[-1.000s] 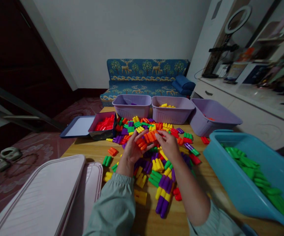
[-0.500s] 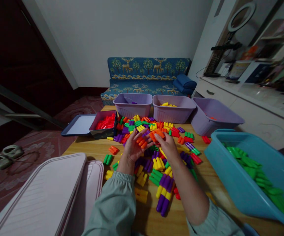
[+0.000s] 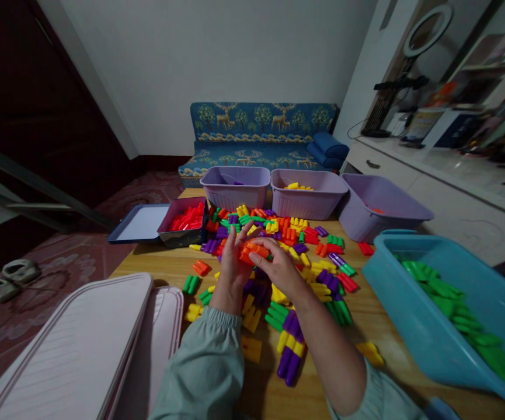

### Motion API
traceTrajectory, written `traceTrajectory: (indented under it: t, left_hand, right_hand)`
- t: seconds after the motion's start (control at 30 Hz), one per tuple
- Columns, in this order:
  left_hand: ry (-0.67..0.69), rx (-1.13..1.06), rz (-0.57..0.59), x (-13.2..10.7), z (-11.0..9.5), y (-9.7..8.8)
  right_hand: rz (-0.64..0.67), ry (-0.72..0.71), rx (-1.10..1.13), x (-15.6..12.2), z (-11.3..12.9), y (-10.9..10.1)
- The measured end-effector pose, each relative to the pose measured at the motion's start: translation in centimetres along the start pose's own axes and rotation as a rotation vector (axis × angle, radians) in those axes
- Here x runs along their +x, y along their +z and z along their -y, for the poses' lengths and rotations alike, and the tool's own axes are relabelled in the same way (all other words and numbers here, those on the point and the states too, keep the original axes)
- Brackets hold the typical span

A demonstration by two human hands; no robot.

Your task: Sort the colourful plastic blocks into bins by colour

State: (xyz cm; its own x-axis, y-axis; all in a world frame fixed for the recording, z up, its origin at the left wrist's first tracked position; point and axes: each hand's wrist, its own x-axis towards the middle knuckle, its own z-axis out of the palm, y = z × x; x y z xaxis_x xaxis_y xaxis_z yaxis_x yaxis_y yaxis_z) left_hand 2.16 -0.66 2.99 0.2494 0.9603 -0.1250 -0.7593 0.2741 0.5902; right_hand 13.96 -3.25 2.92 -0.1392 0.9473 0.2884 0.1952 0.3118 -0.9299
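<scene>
Over the middle of the pile, my left hand (image 3: 231, 262) cradles orange plastic building blocks (image 3: 253, 249) in its upturned palm, with the fingers partly extended upward. My right hand (image 3: 278, 265) reaches in from the right, thumb and fingers closed on an orange block against those in the left palm. The right fingers partly hide the blocks, so I cannot make out each piece. Beneath both hands lie many loose tube-shaped blocks in purple, green, yellow, red and orange. Closer to me is a joined purple and yellow stack (image 3: 291, 347).
At the back stand a purple bin (image 3: 234, 195), a second bin with yellow blocks (image 3: 307, 204) and a third (image 3: 379, 219) with a little orange. A teal tub (image 3: 403, 303) holds green blocks. A tin (image 3: 182, 236) holds red ones. Pale lids (image 3: 77, 332) lie left.
My right hand has moved left and down, bringing its orange block to those in my left palm. The two hands are now together, and yellow and green blocks on the right are uncovered.
</scene>
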Motion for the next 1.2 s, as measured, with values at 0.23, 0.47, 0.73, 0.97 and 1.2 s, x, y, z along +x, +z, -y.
traceTrajectory:
  t: [0.23, 0.47, 0.73, 0.97, 1.2]
  left_hand:
    - [0.016, 0.052, -0.007, 0.4, 0.3, -0.4]
    - [0.03, 0.153, -0.125, 1.9, 0.9, -2.4]
    - [0.169, 0.542, -0.234, 2.5, 1.8, -3.2]
    - [0.15, 0.599, -0.277, 2.9, 1.9, -3.0]
    - [0.135, 0.584, -0.248, 2.5, 1.7, -2.8]
  right_hand:
    - [0.077, 0.206, 0.25, -0.4, 0.1, 0.3]
    - [-0.533, 0.19, 0.354, 3.6, -0.7, -7.3]
    - [-1.099, 0.389, 0.085, 10.4, 1.3, -20.2]
    - [-1.116, 0.423, -0.039, 10.7, 1.3, -23.0]
    - [-0.978, 0.446, -0.191, 10.4, 0.0, -23.2]
